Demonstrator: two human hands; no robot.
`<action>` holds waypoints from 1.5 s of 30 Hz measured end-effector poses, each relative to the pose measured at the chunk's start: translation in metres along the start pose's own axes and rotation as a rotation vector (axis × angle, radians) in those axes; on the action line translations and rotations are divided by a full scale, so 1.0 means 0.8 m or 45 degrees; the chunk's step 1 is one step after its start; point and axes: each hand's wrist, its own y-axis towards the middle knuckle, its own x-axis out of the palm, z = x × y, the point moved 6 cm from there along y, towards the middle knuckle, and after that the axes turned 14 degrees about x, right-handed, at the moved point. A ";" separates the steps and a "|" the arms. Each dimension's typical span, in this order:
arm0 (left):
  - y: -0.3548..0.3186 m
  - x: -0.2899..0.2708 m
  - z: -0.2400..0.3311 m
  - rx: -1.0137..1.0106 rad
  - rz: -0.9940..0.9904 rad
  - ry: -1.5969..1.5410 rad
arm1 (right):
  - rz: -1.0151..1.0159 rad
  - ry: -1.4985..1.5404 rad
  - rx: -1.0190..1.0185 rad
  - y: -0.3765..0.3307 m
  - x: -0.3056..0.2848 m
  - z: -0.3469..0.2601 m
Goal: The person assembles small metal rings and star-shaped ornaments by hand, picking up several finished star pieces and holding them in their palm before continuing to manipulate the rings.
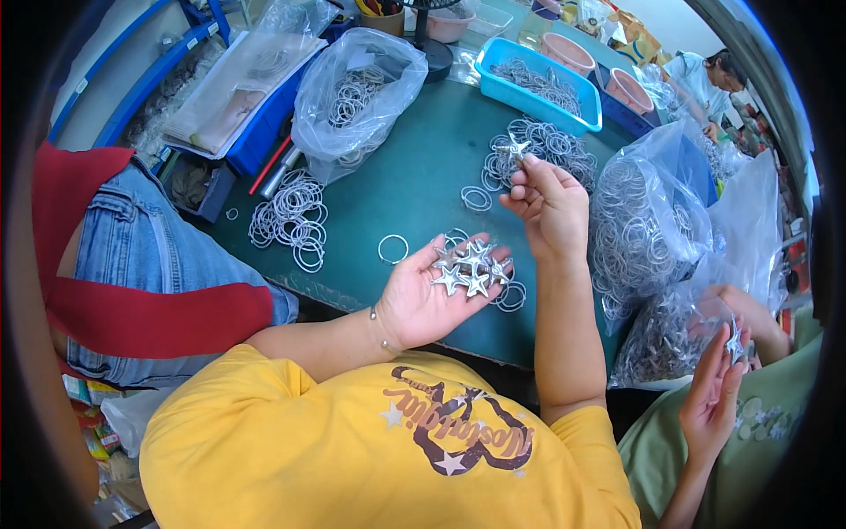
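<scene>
My left hand lies palm up over the near edge of the green table, its fingers stretched out under a small heap of silver star charms. Up and to the right, my right hand pinches a single silver star charm between thumb and fingertips. That star is held in front of a pile of metal rings on the table. Two loose rings lie just left of the pile. Another single ring rests beside my left hand, and a few more rings show partly behind its fingers.
A clear bag of rings and a ring pile sit left. A blue basket of rings stands at the back. Right are a bulging bag of rings and a co-worker's hand with a star. Another person sits far right.
</scene>
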 end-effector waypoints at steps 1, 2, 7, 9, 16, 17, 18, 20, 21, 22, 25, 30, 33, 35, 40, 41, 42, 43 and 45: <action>0.001 0.001 0.000 -0.004 0.010 -0.002 | -0.028 0.015 -0.011 -0.001 0.000 -0.001; 0.002 0.004 0.000 -0.001 -0.004 0.002 | -0.014 0.008 -0.025 -0.003 -0.001 -0.003; 0.004 0.008 0.007 0.042 -0.038 -0.008 | -0.091 0.051 -0.043 -0.016 -0.005 0.000; 0.007 0.014 0.007 0.026 -0.035 -0.090 | -0.173 0.133 -0.075 -0.023 -0.015 -0.002; 0.011 0.015 -0.010 -0.061 -0.085 -0.024 | -0.254 0.631 0.169 -0.069 -0.059 0.015; 0.011 0.014 -0.013 -0.069 -0.078 -0.037 | -0.430 0.657 0.257 -0.074 -0.057 0.018; 0.013 0.012 -0.014 -0.071 -0.050 -0.018 | -0.597 0.550 0.205 -0.077 -0.047 0.019; 0.014 0.010 -0.018 -0.093 -0.008 -0.010 | -0.159 -0.114 -0.059 -0.096 -0.054 0.018; 0.014 0.009 -0.018 -0.089 -0.004 -0.017 | 0.070 -0.484 -0.187 -0.106 -0.044 0.015; 0.015 0.007 -0.018 -0.080 -0.006 0.027 | 0.072 -0.660 -0.318 -0.111 -0.033 0.020; 0.016 0.001 -0.019 -0.081 -0.002 0.035 | 0.147 -1.416 -0.679 -0.123 -0.001 0.014; 0.016 -0.003 -0.020 -0.153 -0.099 -0.178 | 0.173 -1.368 -0.764 -0.125 -0.006 0.014; 0.016 -0.002 -0.021 -0.107 0.022 -0.134 | 0.163 -1.255 -1.034 -0.128 -0.013 0.008; 0.016 0.001 -0.019 -0.102 -0.001 -0.074 | 0.188 -1.251 -1.015 -0.132 -0.018 0.008; 0.018 -0.001 -0.018 -0.076 0.040 -0.024 | 0.301 -1.089 -0.834 -0.131 -0.040 0.015; 0.018 -0.002 -0.018 -0.076 0.034 -0.020 | 0.303 -1.090 -0.838 -0.134 -0.041 0.017; 0.018 -0.002 -0.019 -0.089 0.022 -0.022 | 0.330 -0.972 -0.698 -0.132 -0.049 0.020; 0.018 -0.002 -0.020 -0.089 0.006 -0.030 | 0.354 -0.851 -0.559 -0.129 -0.057 0.024; 0.019 -0.001 -0.019 -0.096 -0.012 -0.046 | 0.350 -0.760 -0.529 -0.127 -0.062 0.027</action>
